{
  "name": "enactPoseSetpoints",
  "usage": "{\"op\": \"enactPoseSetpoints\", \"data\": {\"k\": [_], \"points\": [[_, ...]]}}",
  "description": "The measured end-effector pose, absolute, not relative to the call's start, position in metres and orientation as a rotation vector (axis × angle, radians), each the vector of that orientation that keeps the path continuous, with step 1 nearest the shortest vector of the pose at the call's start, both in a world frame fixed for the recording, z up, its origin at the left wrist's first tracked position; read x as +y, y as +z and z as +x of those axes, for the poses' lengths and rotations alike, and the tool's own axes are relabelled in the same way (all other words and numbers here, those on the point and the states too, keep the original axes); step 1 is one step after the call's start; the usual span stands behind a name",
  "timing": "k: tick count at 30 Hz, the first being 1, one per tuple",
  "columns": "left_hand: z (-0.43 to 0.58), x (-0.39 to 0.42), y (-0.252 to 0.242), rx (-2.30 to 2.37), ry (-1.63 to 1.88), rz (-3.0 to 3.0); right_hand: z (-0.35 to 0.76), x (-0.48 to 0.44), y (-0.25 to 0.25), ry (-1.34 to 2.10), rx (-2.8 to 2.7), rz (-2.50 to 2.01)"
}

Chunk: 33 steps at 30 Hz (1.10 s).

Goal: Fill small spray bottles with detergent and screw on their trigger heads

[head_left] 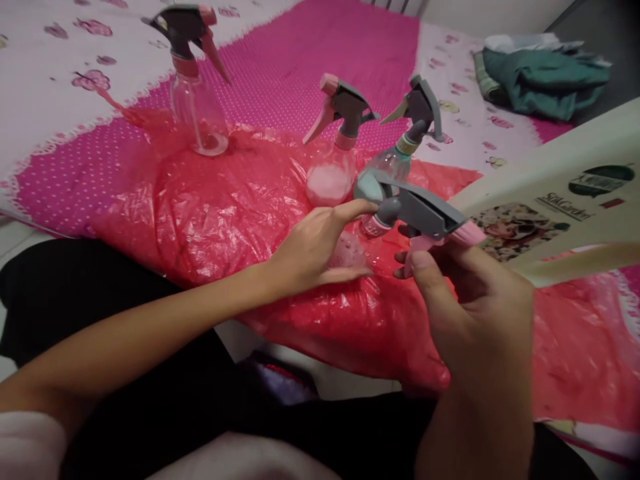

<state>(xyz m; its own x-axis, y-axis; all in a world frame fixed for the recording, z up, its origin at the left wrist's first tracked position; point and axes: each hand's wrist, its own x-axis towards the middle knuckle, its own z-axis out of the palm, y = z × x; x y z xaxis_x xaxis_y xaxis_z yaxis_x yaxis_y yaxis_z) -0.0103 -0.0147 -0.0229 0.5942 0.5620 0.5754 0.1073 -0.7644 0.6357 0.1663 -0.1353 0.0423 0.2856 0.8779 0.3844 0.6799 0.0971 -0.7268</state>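
Observation:
A clear spray bottle (349,252) with a grey and pink trigger head (431,215) leans between my two hands, tilted to the right. Around its body curves my left hand (314,248), index finger at the neck and thumb low along the side. My right hand (475,293) grips the pink trigger end of the head, its fingers partly hidden behind it. Just beyond stand a spray bottle with pinkish foamy content (329,177) and a green-collared spray bottle (393,160). Farther left, a clear pink-collared spray bottle (197,117) stands upright.
Crinkled red plastic sheeting (210,193) lies under the bottles, over a pink and white patterned bedspread (285,60). At the right stands a large cream container (565,167) with a printed label. Folded green cloth (545,77) rests at the back right.

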Motion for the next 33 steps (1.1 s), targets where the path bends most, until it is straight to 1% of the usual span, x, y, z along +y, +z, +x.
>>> {"op": "enactPoseSetpoints", "data": {"k": [3,12,15,18,23,26,30,33], "points": [[-0.01,-0.016,-0.02,0.542,1.054,2.244,0.168,-0.137,0.043,0.236,-1.471,-1.631],[-0.013,-0.015,-0.015,0.588,0.991,2.273,0.167,-0.139,0.044,0.272,-1.485,-1.653],[-0.012,-0.015,-0.015,0.525,1.06,2.284,0.163,-0.136,0.044,0.342,-1.433,-1.544],[-0.011,-0.015,-0.014,0.47,1.1,2.279,0.155,-0.133,0.045,0.341,-1.388,-1.402],[-0.009,-0.017,-0.009,0.55,1.02,2.252,0.141,-0.131,0.049,0.342,-1.458,-1.336],[-0.009,-0.02,-0.005,0.668,0.927,2.184,0.139,-0.132,0.05,0.323,-1.494,-1.349],[-0.008,-0.021,-0.005,0.604,0.945,2.203,0.142,-0.136,0.049,0.347,-1.527,-1.425],[-0.008,-0.021,-0.007,0.579,0.952,2.24,0.144,-0.136,0.049,0.345,-1.55,-1.4]]}}
